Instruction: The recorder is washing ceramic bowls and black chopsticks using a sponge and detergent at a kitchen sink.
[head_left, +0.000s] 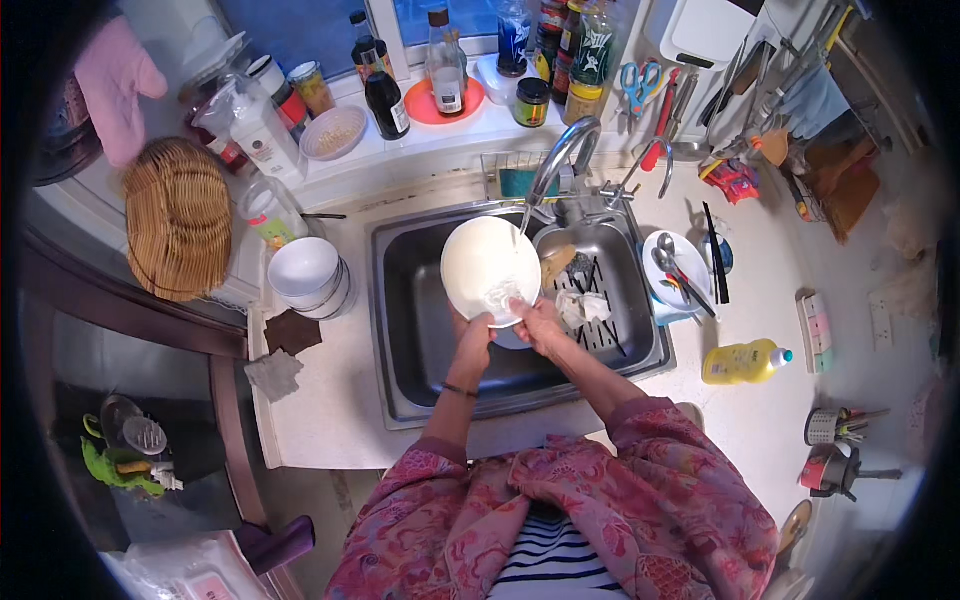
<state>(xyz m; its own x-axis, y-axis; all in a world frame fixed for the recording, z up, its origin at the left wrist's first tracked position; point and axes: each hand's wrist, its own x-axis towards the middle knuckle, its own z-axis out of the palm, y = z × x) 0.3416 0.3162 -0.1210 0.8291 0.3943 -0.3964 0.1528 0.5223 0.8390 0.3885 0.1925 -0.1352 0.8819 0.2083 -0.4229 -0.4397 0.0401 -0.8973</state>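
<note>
Both my hands grip the near rim of a white bowl (487, 259), tilted under the running water from the curved steel tap (564, 154). My left hand (474, 341) holds it from the near left, thumb over the rim. On the near right, my right hand (538, 326) has its thumb inside the bowl. Water splashes in the bowl's lower part. Below it lies the large basin of the steel sink (420, 375); part of a pale round thing shows under my hands there. The small basin at right holds crumpled white scraps (583, 307) and a scrubber (578, 264).
Stacked white bowls (304, 266) stand left of the sink, near a brown cloth (292, 331). At right are a plate with spoons (673, 262), black chopsticks (716, 255) and a yellow detergent bottle (742, 361) on its side. Bottles and jars line the windowsill (480, 112).
</note>
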